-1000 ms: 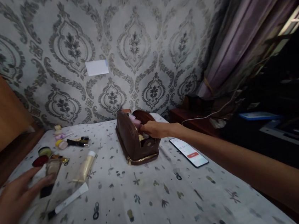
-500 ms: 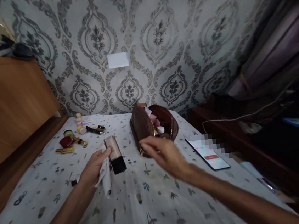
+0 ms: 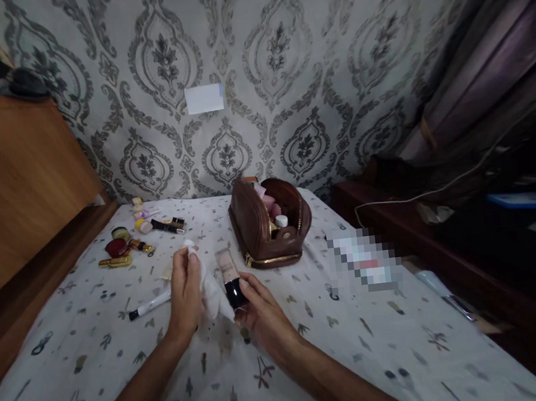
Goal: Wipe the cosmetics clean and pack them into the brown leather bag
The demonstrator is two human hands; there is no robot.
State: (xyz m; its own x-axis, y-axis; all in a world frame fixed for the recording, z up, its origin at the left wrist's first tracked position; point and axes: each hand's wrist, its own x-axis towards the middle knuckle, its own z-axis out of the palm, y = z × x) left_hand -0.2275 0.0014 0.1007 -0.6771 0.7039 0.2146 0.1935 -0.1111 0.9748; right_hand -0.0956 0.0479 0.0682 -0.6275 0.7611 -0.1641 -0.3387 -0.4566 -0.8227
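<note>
My left hand (image 3: pixel 186 292) is closed on a crumpled white wipe (image 3: pixel 213 294) that hangs toward the right. My right hand (image 3: pixel 266 312) grips a bottle (image 3: pixel 229 275) with clear glass, beige contents and a black cap, the cap end pointing down toward me. The wipe's lower edge meets my right fingers beside the cap. A white tube with a black tip (image 3: pixel 150 304) lies on the cloth left of my left hand. Behind my right hand stands an unzipped brown bag (image 3: pixel 268 251) with pink items and a white-capped item (image 3: pixel 281 221) inside.
Small cosmetics lie at the back left, among them a dark red round jar (image 3: pixel 117 247), a gold tube (image 3: pixel 115 262) and a black tube (image 3: pixel 167 226). A partly pixelated phone (image 3: pixel 365 257) lies right of the bag. A wooden cabinet (image 3: pixel 21 182) borders the left side.
The bottle has passed from my left hand to my right hand, which has come back from the bag. My left hand keeps the wipe. More of the white tube shows.
</note>
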